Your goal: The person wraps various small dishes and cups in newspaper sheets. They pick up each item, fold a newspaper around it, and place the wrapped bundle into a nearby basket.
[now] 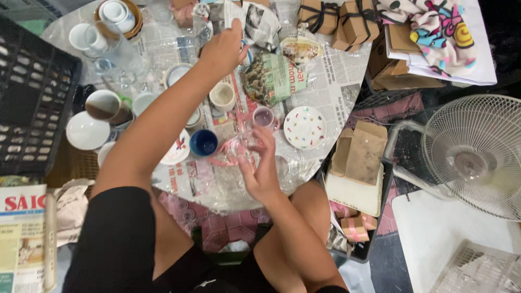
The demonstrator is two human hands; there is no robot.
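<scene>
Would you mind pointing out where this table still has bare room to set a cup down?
The newspaper right of the speckled saucer, toward the table edge, is free, as is the stretch above it, beside the wrapped bundle. The left half is crowded with cups and the white bowl; the left hand reaches over it.

Black short sleeve (116,239) on left shoulder, black shorts (201,274) (small white mark), forearms bare, no rings seen.

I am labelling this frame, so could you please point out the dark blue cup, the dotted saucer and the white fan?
dark blue cup (203,142), head view, on its inner hollow.
dotted saucer (305,127), head view, on the middle of its face.
white fan (473,154), head view, on the grille near the hub.
</scene>
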